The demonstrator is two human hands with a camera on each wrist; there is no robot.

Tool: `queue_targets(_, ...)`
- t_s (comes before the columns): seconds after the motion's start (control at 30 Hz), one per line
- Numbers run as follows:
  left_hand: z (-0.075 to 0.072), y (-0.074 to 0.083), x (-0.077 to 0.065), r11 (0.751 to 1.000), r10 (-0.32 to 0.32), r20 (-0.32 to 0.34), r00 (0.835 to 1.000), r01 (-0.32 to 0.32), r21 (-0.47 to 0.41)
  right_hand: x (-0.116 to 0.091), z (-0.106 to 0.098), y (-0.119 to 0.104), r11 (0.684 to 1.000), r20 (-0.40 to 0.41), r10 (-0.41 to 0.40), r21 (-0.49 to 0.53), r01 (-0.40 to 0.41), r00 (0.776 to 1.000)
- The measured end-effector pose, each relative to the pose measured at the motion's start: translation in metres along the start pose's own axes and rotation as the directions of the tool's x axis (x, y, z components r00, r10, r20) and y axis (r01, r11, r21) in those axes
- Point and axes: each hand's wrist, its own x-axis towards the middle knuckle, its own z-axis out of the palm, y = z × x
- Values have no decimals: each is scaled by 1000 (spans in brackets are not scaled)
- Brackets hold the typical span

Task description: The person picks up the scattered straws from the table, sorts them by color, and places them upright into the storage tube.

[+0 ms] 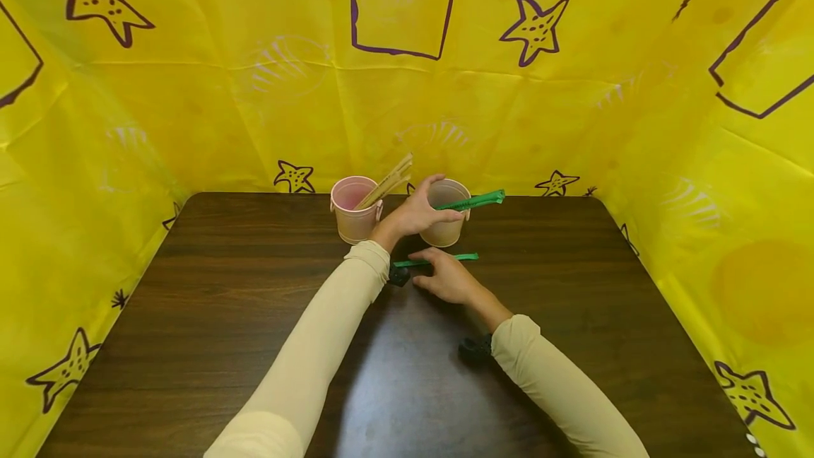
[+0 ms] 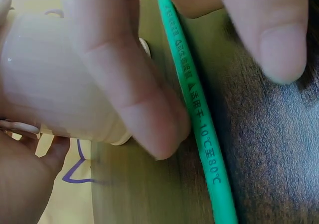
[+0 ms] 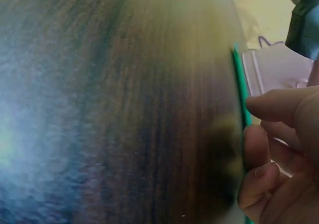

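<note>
In the head view my left hand (image 1: 416, 212) grips the right-hand pale pink bucket (image 1: 445, 228), thumb and fingers spread round its side near the rim. Several green paper-wrapped straws (image 1: 473, 200) lean out of that bucket to the right. A single green wrapped straw (image 2: 199, 119), with dark printed characters, lies in front of the bucket at the table. My right hand (image 1: 448, 278) reaches it from the front. One finger (image 3: 274, 103) touches the straw, while the thumb (image 2: 284, 52) stands apart from it in the left wrist view.
Left of the gripped bucket stands another pink bucket (image 1: 356, 221) holding several tan wrapped straws (image 1: 388, 181). Both buckets are near the back edge of the dark wooden table (image 1: 210, 302). A yellow printed cloth (image 1: 305, 119) hangs behind and at both sides.
</note>
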Motion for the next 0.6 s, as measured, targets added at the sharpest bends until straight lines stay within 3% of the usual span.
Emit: queue_targets(0.6,-1,0,0,1000,9,10,1000,-9,10,-20,0,3,994,14,-32,-108,33,999)
